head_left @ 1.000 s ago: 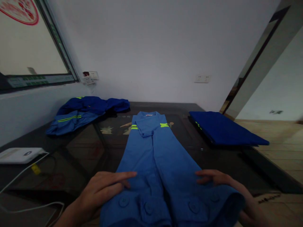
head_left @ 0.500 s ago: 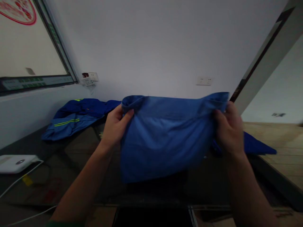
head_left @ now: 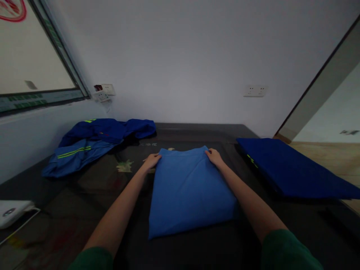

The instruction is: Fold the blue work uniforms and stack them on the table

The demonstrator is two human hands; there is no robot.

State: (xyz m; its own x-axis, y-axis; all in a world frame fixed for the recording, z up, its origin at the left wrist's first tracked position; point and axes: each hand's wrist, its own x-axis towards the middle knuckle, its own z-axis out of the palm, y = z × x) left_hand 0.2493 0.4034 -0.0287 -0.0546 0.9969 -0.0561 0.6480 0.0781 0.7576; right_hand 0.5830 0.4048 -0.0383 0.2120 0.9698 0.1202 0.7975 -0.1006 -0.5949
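Observation:
A folded light-blue garment [head_left: 191, 191] lies on the dark table in front of me, its narrower band-like edge pointing away. My left hand [head_left: 152, 160] pinches the far left corner of it, thumb and fingers closed on the cloth. At the far right corner, my right hand [head_left: 215, 156] grips the same edge in a similar way. Both arms reach forward, one along each side of the cloth. The fingertips under the fabric are partly hidden.
Crumpled blue clothes with yellow stripes [head_left: 98, 138] lie at the back left. A folded dark-blue garment [head_left: 292, 168] rests at the right, near the table edge. A white device with a cable [head_left: 14, 212] sits at the left. Behind the table [head_left: 197, 132] stands a wall with sockets.
The light-blue garment was held up in the air by both hands; now it is lowered and spread flat on the table, farther from me. The dark-blue garment at the right shows more fully.

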